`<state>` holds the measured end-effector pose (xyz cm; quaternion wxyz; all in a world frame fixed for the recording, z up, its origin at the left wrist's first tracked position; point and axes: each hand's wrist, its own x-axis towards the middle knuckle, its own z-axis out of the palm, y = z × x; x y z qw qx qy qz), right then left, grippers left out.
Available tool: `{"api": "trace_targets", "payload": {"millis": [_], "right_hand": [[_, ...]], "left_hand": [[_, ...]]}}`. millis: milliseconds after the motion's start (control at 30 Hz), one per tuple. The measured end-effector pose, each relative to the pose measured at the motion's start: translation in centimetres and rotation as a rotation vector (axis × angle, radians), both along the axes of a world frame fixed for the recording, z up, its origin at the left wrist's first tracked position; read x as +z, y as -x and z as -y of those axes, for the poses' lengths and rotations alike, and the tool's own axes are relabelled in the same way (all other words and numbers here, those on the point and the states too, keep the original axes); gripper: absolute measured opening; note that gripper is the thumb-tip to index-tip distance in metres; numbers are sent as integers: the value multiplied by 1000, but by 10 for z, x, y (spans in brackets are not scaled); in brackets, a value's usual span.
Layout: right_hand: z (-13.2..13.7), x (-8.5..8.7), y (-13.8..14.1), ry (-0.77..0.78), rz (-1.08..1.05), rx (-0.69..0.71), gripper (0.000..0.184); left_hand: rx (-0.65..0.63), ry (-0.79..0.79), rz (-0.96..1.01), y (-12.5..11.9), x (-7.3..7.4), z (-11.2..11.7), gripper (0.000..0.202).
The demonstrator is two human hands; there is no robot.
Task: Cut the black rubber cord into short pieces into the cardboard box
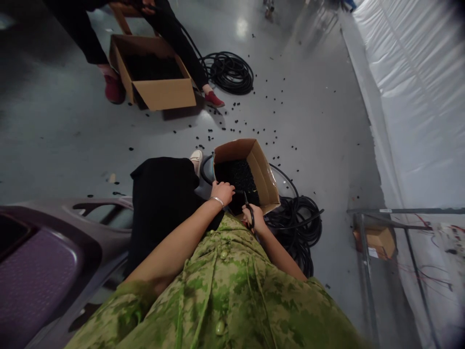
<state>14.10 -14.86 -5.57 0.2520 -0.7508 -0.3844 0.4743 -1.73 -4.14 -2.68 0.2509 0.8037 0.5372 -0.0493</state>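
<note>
Over an open cardboard box, my left hand is closed around a black tube. The tube loops in over the box's left side, and a short end sticks out past my fingers. Black-handled scissors are gripped in my right hand, with their blades pointing up toward the tube's end. Whether the blades touch the tube is too small to tell. Inside the box lie many small black pieces.
Coils of black tube lie right of the box. Across the floor, a seated person's legs flank another cardboard box beside a second coil. Small black pieces are scattered between. A purple plastic chair stands left; a metal frame stands right.
</note>
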Motion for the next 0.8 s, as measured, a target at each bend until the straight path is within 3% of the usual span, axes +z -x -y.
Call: {"api": "trace_targets", "payload": {"millis": [67, 167, 500, 800], "right_hand": [[2, 0, 3, 3, -165, -96, 30], [4, 2, 5, -23, -251, -98, 39], [5, -2, 14, -135, -103, 82, 31], [5, -4, 16, -135, -50, 49, 28]], "left_hand": [[41, 8, 4, 0, 2, -1, 29], [107, 21, 15, 0, 4, -4, 32], [97, 27, 2, -1, 2, -4, 33], [53, 16, 9, -1, 4, -4, 35]]}}
